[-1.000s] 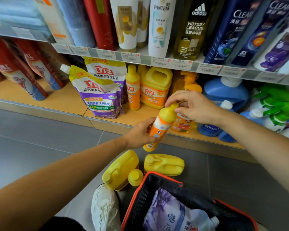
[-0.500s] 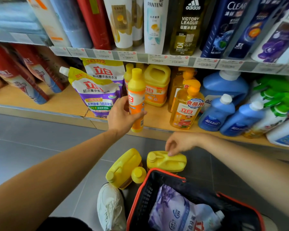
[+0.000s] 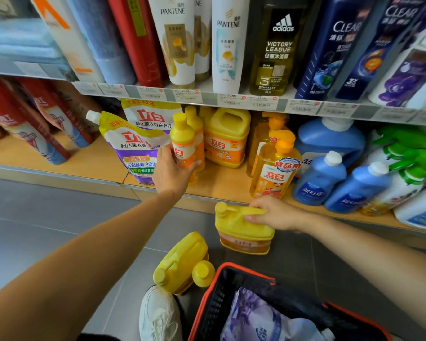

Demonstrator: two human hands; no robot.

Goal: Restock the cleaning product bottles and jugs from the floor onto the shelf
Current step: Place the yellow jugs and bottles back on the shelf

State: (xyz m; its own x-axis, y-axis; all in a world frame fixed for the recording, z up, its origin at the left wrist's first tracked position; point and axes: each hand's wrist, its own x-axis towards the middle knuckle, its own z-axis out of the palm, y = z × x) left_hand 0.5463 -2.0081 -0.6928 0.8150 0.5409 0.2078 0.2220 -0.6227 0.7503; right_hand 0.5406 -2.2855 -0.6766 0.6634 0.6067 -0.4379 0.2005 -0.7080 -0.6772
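Left hand (image 3: 172,171): clasps the lower body of a slim bottle (image 3: 183,143), thumb across the front. The grip probably steadies the bottle while it is squared up in its row.
Slim bottle: yellow cap, orange label. It stands upright on the shelf (image 3: 221,183), with a matching bottle close behind it.
Right hand (image 3: 273,214): below and to the right of the left hand, with its fingers hooked round the top handle of the upright jug (image 3: 244,230). The handle gives a balanced one-hand carry.
Upright jug: yellow, cap on, just in front of the shelf edge. I cannot tell whether its base is off the floor (image 3: 59,217).
Shelf slot: a matching shelved jug (image 3: 228,139) stands up and left of the right hand, beyond bare board that looks like the likely gap.
Tipped jug (image 3: 180,263): lies on its side on the floor, below the left hand, waiting to be shelved.
Small bottle (image 3: 203,273): shows only its yellow cap and touches the tipped jug.
Basket (image 3: 214,306): black mesh with a red rim, on the floor below the right hand. It holds a purple and white refill pouch (image 3: 268,318); anything under the pouch is hidden.
Shelf neighbours: standing pouches (image 3: 133,146) to the left of the left hand; a pump bottle (image 3: 274,168) and blue bottles (image 3: 320,178) above the right hand.
Shoe (image 3: 158,313): white, beside the basket.
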